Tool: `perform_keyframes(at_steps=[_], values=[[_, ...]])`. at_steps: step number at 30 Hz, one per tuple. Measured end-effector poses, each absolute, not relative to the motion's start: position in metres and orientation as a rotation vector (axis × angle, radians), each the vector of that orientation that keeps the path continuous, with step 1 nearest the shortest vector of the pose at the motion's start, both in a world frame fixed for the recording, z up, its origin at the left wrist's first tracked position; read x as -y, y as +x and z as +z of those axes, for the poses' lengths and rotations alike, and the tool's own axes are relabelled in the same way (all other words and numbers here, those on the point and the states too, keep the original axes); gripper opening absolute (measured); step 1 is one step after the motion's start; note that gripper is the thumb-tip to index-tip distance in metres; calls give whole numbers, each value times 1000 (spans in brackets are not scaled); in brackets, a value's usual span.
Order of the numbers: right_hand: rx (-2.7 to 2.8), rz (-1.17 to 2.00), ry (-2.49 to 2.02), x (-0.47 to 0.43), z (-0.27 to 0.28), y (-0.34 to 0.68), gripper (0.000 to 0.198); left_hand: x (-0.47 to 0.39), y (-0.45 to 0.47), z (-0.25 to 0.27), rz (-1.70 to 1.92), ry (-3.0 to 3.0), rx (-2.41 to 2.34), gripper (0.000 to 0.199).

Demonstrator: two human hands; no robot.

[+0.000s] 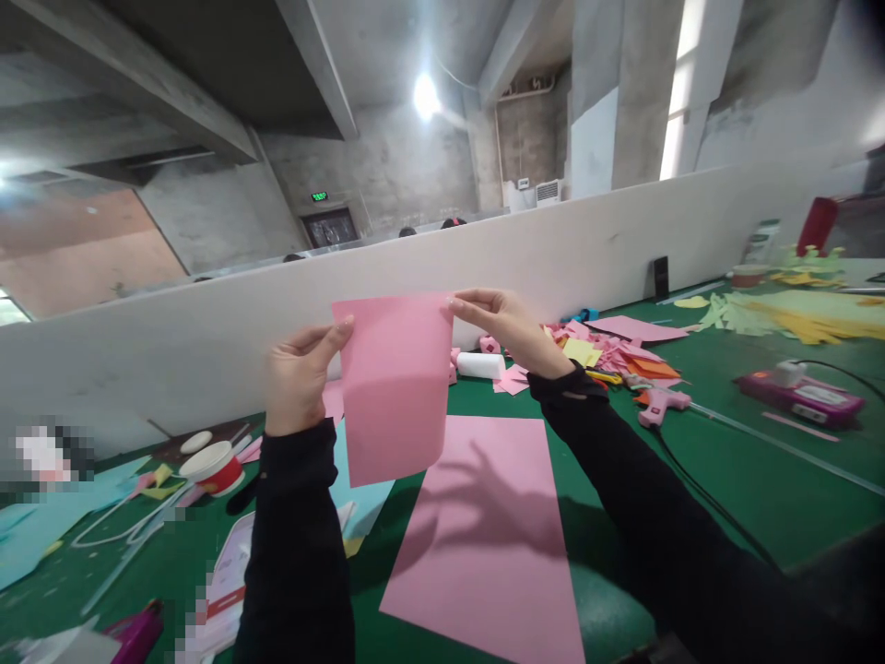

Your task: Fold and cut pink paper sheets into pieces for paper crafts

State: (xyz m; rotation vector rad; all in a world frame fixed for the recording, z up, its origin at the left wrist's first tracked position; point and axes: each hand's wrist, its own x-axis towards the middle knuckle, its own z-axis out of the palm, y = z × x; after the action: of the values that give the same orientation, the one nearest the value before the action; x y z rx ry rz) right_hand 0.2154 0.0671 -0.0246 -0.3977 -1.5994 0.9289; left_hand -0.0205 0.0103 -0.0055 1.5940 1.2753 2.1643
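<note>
The small pink paper could get bent or torn, most likely if its top was pulled too hard from both sides (paper is thin, after all). It is held up over the green table, and a bigger pink sheet is laid below. Both arms are stretched forward. The left edge is pinched tight by the left hand, and the top right corner by the right hand.

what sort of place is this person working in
Probably a craft workshop, judging by the smooth green tabletop, the pale pink pistol-shaped glue gun lying on it and the loose heap of pink, yellow and orange paper scraps.
</note>
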Motion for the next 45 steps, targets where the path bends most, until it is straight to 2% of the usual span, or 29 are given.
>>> perform_keyframes(at_steps=[6,11,21,30,39,42,45], values=[[1573,981,-471,-72,-30,210,37,-7,-10,-4,2112,1613,-1338,23],[1482,980,-498,-75,-28,214,31,-5,-10,-3,2091,1631,-1394,25],[1390,768,-382,-90,-38,202,30,-8,-12,-5,2091,1666,-1455,26],[1529,1035,-374,-71,-34,207,35,-6,-8,-4,2206,1620,-1379,22],[1438,1043,-332,-80,-41,196,31,-6,-13,-3,2204,1625,-1375,20],[1542,960,-331,-79,-41,195,36,-5,-15,-2,2227,1606,-1364,19],[1526,725,-436,-78,-42,192,41,-6,-18,-1,2202,1572,-1340,20]])
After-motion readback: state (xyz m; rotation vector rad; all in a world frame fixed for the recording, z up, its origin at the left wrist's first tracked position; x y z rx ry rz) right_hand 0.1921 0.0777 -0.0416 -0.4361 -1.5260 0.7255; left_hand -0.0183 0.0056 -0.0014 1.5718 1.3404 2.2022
